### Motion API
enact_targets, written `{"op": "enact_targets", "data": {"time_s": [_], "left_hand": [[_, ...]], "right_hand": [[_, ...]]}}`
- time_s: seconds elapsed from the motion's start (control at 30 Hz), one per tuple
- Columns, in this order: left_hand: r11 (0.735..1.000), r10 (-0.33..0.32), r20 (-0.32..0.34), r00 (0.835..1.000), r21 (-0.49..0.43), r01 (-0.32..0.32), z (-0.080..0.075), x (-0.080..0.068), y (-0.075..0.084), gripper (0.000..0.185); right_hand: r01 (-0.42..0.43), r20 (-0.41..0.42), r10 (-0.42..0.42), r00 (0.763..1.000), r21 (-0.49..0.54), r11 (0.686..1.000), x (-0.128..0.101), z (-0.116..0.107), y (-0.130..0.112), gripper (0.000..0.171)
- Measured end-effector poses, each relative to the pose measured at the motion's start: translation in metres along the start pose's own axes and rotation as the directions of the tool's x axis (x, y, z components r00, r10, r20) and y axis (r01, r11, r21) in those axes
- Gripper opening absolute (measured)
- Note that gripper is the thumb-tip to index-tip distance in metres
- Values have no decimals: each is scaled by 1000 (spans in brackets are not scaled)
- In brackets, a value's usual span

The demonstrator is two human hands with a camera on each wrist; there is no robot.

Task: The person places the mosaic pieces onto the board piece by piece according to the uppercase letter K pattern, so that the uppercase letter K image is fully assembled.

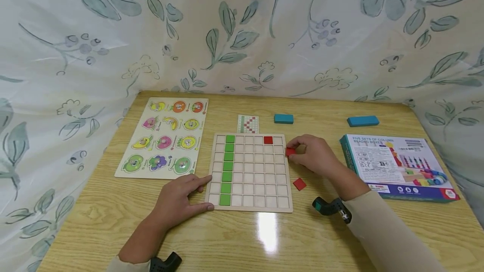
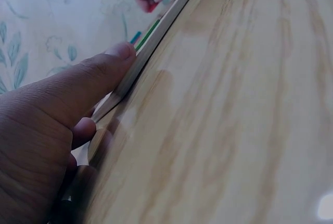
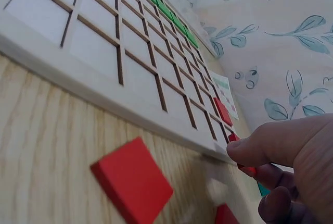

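A wooden grid board (image 1: 249,209) lies mid-table, with a column of green tiles (image 1: 227,176) in its second column. One red tile (image 1: 268,140) fills a top-row square toward the right. My right hand (image 1: 314,154) pinches another red square tile (image 3: 233,137) between thumb and finger, at the board's upper right edge. On the table below that hand lies a loose red tile (image 1: 299,184); the right wrist view also shows part of a further red piece (image 3: 225,214). My left hand (image 1: 177,200) rests at the board's lower left, thumb and index finger extended against its edge.
A small pattern card (image 1: 248,124) lies behind the board. Two blue blocks (image 1: 283,119) (image 1: 363,121) are farther back. A fruit puzzle board (image 1: 162,137) lies on the left, a boxed toy set (image 1: 401,167) on the right. Patterned cloth (image 1: 242,32) hangs behind the table.
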State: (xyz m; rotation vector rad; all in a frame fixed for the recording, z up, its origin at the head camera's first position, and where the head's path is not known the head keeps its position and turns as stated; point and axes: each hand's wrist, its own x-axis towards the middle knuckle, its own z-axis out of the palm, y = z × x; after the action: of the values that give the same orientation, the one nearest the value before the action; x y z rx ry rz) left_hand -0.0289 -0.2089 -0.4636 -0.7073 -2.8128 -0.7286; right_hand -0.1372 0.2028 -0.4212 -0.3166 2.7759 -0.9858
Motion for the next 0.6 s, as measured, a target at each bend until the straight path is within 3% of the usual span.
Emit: {"op": "enact_targets", "data": {"time_s": [0.6], "left_hand": [[1000, -3, -3, 1000, -5, 3, 0, 0, -1, 75]], "right_hand": [[61, 44, -63, 997, 47, 997, 28, 22, -33, 25]]}}
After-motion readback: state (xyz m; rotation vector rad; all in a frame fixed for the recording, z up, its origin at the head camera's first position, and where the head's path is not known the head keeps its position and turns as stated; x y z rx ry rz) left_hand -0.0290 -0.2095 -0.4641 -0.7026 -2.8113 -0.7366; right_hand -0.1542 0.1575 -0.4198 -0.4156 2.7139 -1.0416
